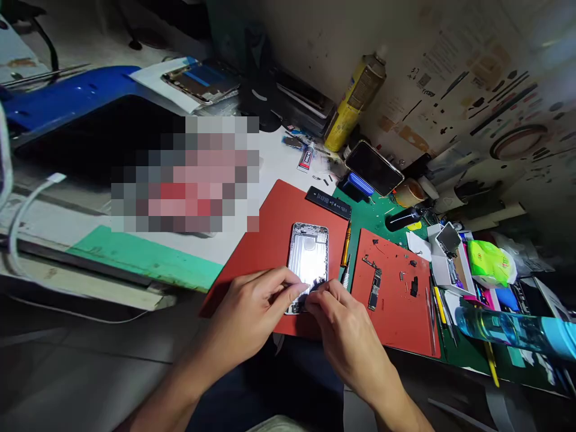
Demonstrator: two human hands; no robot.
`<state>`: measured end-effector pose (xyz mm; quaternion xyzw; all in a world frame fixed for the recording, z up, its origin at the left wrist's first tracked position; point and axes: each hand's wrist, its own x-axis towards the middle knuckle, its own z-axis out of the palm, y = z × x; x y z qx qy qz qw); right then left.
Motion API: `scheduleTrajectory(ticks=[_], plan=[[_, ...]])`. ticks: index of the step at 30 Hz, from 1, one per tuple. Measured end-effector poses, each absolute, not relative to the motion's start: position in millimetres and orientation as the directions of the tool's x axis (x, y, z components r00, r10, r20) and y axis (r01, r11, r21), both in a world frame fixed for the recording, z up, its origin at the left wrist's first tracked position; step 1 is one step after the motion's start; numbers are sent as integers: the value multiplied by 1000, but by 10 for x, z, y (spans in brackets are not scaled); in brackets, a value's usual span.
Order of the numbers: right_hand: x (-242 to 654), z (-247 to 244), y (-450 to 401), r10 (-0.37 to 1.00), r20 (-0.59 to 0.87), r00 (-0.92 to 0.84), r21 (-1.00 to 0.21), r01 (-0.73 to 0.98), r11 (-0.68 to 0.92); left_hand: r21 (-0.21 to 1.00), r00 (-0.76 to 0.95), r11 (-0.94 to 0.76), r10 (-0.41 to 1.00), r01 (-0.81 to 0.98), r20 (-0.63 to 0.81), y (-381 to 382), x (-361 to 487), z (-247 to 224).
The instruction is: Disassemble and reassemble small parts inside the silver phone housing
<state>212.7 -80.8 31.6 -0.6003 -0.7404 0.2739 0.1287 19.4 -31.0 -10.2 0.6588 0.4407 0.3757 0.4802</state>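
Note:
An opened phone housing [309, 255], silver inside with a shiny bare middle, lies on a red mat [270, 240]. Over its lower left edge is my left hand [258, 306], thumb and forefinger closed in a pinch. My right hand [339, 315] is closed at the lower right corner, fingertips close to a small dark part [318, 282] inside the housing. What either set of fingertips holds is too small to make out. A black battery [328, 202] lies above the housing. Beside it are a gold screwdriver [346, 243] and a silver-handled tool [345, 275].
On a second red mat [405, 324] at right lie a logic board [375, 288] and several small parts. Beyond stand a propped phone [374, 168], a yellow spray can [355, 102] and a glue tube [306, 157]. A blue bottle [508, 330] lies at the right edge.

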Motion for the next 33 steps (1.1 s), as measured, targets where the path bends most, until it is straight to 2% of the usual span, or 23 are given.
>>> scheduleTrajectory(ticks=[7,23,33], plan=[[2120,319,-823,959,-141,-245,-522,842,138,959,322,-180,941,218,103,-301,201,-115],[2078,258,-827,966,20,-257,-469,851,236,943,330,-216,936,255,125,-311,198,-93],[2107,191,-835,962,66,-265,-499,826,262,944,338,-215,933,249,123,-306,205,-99]])
